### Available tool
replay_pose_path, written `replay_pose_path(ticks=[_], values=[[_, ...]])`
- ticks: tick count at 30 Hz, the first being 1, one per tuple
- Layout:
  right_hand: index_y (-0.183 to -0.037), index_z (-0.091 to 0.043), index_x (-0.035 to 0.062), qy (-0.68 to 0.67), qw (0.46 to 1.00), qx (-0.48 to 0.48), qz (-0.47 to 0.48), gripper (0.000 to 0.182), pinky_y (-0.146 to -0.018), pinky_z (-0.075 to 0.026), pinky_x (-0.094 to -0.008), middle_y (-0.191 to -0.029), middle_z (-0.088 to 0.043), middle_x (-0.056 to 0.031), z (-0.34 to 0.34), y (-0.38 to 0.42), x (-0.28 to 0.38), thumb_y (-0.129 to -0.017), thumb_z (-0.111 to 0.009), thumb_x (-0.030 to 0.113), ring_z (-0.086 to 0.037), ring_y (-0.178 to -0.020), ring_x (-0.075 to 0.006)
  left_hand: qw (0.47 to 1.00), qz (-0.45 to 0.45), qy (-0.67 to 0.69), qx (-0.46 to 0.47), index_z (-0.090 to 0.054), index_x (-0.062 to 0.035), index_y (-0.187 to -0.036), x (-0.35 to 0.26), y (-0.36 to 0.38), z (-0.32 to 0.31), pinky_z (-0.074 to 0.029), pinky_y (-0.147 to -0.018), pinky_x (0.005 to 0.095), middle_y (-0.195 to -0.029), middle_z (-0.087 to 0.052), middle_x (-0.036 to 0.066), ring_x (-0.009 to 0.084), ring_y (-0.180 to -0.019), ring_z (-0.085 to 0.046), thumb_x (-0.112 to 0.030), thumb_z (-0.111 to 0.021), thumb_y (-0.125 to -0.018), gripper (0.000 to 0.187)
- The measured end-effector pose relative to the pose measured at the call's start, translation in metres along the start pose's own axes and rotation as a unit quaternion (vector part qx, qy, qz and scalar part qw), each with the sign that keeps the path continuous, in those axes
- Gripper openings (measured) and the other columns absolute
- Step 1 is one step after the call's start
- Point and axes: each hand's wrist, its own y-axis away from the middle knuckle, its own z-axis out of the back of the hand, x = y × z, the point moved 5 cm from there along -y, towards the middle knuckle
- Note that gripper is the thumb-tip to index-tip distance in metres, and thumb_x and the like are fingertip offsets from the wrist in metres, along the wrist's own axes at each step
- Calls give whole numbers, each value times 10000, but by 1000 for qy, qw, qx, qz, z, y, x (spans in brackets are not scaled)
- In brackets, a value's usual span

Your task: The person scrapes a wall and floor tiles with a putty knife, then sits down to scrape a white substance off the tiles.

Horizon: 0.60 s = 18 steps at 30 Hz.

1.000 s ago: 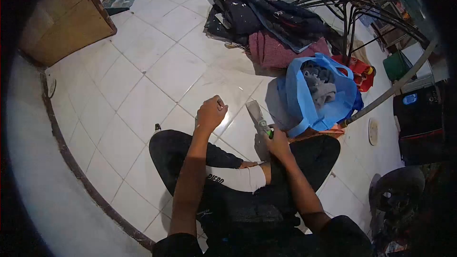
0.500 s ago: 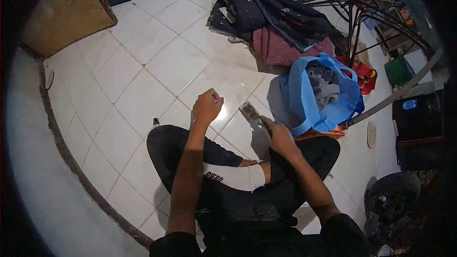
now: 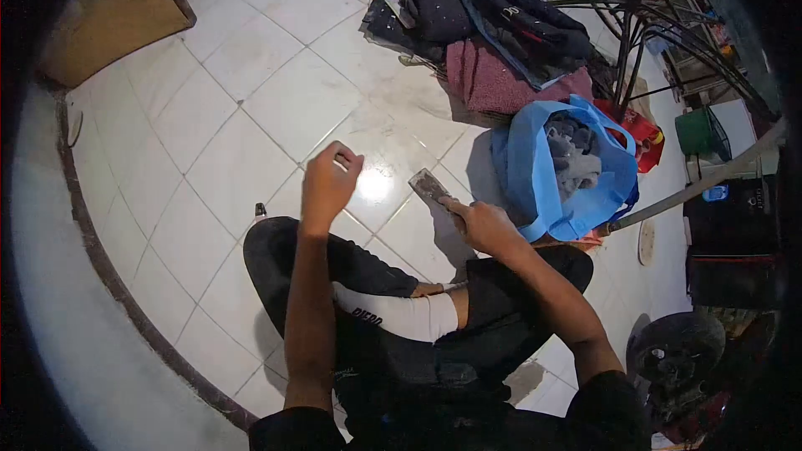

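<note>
My right hand (image 3: 489,227) grips the handle of a scraper (image 3: 428,184). Its flat, stained blade points up and to the left, held over the white floor tiles. My left hand (image 3: 329,184) is raised above the tiles left of the blade, fingers curled inward. A pale bit shows between the thumb and fingers, too small to name. Below both hands are my crossed legs in black trousers, with a white sock or sleeve (image 3: 401,315) with dark lettering on one shin.
A blue bag (image 3: 529,169) stuffed with grey cloth stands right of the scraper. Behind it lie a maroon towel (image 3: 493,75) and dark clothes (image 3: 501,12). Black metal legs (image 3: 626,17) rise at the back right. A small dark-capped object (image 3: 260,210) lies by my left knee.
My left hand has moved left and turned, its fingers still curled. The scraper has shifted slightly left in my right hand. The view has tilted a little.
</note>
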Motion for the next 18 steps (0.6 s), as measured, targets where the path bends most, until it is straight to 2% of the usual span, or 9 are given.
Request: replay_pose_path(ticks=[6,9,13,18], values=[[-1387,-476,211,22,998,50,4,535,-679,-530,-511,-787,-657,-229,18,-16,8,-860,-516,125,-663,-734,-394,998,47,-13,29,-613,-10,-809,13,-7,5,-502,-637,360,-729,-659,136,286,-689,-656,-199,-697,-813,207],[-1328,-544,206,-7,999,32,17,388,-659,-509,-516,-741,-646,-238,24,-23,4,-945,-483,221,-637,-657,-416,997,44,-49,43,-617,-16,-829,6,-7,2,-506,-641,361,-732,-660,133,283,-695,-657,-218,-705,-806,222],[-1345,-519,195,18,999,33,14,417,-679,-519,-514,-840,-658,-256,21,-43,7,-929,-488,216,-648,-732,-420,996,40,-59,53,-621,-21,-835,6,-8,-3,-506,-637,365,-744,-661,136,282,-699,-657,-224,-713,-801,225],[-1361,-502,201,-8,999,-27,18,439,-730,-519,-531,-873,-648,-292,24,-93,34,-922,-491,218,-647,-795,-440,999,26,-25,41,-631,-17,-827,27,-9,-11,-508,-653,376,-752,-667,151,297,-719,-663,-229,-720,-791,232]])
